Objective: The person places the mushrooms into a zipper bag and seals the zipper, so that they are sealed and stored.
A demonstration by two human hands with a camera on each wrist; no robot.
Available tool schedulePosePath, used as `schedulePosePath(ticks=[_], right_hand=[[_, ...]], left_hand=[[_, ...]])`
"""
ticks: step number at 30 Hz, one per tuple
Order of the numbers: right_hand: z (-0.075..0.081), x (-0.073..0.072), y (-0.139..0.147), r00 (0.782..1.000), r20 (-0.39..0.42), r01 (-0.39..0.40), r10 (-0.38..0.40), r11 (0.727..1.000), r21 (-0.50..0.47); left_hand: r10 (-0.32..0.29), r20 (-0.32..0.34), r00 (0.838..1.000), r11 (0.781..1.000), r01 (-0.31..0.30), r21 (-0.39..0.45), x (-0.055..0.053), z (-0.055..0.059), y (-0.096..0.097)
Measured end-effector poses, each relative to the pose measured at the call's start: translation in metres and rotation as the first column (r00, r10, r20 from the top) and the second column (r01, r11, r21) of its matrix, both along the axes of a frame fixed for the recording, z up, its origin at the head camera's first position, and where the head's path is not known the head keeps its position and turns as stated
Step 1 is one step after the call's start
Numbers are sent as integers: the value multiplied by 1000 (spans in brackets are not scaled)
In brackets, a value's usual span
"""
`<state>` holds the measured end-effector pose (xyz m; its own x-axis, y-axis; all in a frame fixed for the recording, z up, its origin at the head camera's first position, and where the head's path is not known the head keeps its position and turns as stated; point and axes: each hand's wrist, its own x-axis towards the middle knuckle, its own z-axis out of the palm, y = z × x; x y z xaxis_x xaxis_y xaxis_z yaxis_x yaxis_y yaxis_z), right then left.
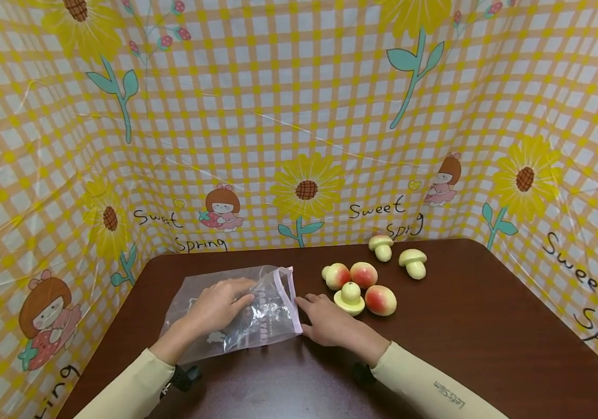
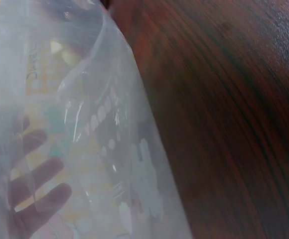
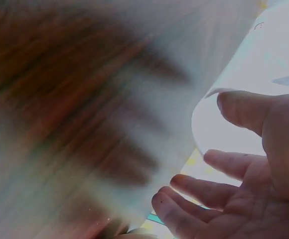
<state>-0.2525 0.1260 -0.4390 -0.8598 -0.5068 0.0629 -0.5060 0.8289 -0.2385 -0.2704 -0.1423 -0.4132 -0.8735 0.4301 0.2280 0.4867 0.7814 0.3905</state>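
A clear zip bag (image 1: pixel 251 331) with a pale pink zip strip (image 1: pixel 294 314) lies flat, its mouth toward the right. My left hand (image 1: pixel 220 304) rests on the bag with fingers extended; in the left wrist view, the spread fingers (image 2: pixel 40 184) show through the plastic. At the bag's mouth, my right hand (image 1: pixel 327 320) has its fingertips right by the zip strip. The right wrist view shows those fingers (image 3: pixel 204 191) apart and loosely bent, with no object between them. Just beyond the right hand sits an upturned pale yellow toy mushroom (image 1: pixel 350 299).
Beside it lie red-and-yellow toy pieces: one with a pale knob (image 1: pixel 338 276), another behind (image 1: pixel 364 274) and a third nearer (image 1: pixel 381 300). Two pale mushrooms (image 1: pixel 381 247) (image 1: pixel 413 263) lie farther back. A checked cloth (image 1: pixel 257 145) walls the dark wooden table (image 1: pixel 466 326) on three sides.
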Motion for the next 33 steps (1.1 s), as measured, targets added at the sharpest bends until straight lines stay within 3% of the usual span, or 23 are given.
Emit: schedulePosePath(ticks=[10,24,33], right_hand=[[-2,1,3,998,-7,-66,66,997,-25],[-7,3,0,999,3,-32,32,996,87],[-7,4,0,1000,-12,-24,25,997,69]], left_hand=[[-13,-20,1000,1000,13,19,-1,-3,0],[19,-52,998,1000,-19,-10,4,-9,8],[28,-121,992,1000,-29,-1,3,-12,11]])
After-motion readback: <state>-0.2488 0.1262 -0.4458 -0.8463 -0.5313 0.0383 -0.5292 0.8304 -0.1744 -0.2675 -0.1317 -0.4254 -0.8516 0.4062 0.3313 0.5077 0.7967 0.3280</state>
